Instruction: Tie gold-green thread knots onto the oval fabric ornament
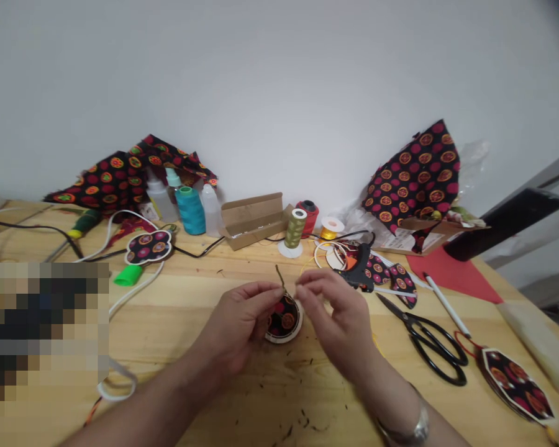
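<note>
In front of me a round fabric-covered piece [287,321], dark with red and orange dots and a white rim, is just above or on the table; I cannot tell which. My left hand [237,320] is closed at its upper left side, thumb and fingers pinched at the edge. A short dark cord [280,276] sticks up from between those fingertips. Close by on the right, my right hand [338,316] has thumb and forefinger pinched together beside the piece's top. Whatever it pinches, perhaps thread, is too fine to make out.
Black scissors [428,347], a white pen [447,304] and an eight-sided patterned piece [517,385] lie on the right. Behind my hands are an olive thread spool [295,230], an open cardboard box [254,220] and a teal spool [190,211]. White cable [142,295] runs on the left.
</note>
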Demonstrator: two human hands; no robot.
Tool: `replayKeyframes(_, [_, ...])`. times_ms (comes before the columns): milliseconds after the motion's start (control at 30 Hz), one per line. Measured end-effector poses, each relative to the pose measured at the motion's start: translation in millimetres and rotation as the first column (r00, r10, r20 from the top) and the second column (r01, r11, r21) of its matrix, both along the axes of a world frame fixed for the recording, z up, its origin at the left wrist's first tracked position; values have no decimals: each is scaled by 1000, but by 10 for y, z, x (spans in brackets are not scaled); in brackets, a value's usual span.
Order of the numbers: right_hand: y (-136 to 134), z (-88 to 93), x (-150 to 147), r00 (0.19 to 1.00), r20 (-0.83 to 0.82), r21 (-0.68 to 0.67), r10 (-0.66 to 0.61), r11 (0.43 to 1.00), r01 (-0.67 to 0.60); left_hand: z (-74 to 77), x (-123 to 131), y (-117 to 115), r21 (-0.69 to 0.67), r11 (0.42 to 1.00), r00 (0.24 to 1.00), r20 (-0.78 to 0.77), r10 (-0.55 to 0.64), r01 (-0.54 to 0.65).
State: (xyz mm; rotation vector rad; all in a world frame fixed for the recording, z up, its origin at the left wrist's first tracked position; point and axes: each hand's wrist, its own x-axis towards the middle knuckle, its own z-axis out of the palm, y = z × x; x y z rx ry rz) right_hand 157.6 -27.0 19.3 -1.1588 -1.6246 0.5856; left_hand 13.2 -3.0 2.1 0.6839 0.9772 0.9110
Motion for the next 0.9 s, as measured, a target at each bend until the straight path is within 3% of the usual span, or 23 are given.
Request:
replayKeyframes(33, [46, -28, 6, 994, -101, -105, -41, 994, 30, 0, -1, -3, 18, 1000, 999, -33, 0, 0])
replayKeyframes(100, [125, -94, 8, 949, -311, -354, -56, 933, -61, 0, -2, -11, 57, 998, 996, -89, -14, 19])
replayKeyframes(200, [175, -155, -9, 868, -495, -496, -49, 836, -236, 12, 7, -26, 101, 992, 988, -148, -54, 70])
replayKeyframes(433, [153, -121, -38, 845, -534, -496, -40, 824, -274, 52, 39, -63, 92, 989, 966, -242, -95, 120])
replayKeyframes(667, [159, -142, -26, 827, -560, -467, -41, 840, -275, 64, 31, -64, 93, 985, 970, -211, -124, 146])
replayKeyframes(900, [161, -148, -22, 760, -648, -528, -51, 750, -399, 118, 43, -64, 96, 988, 967, -237, -95, 120])
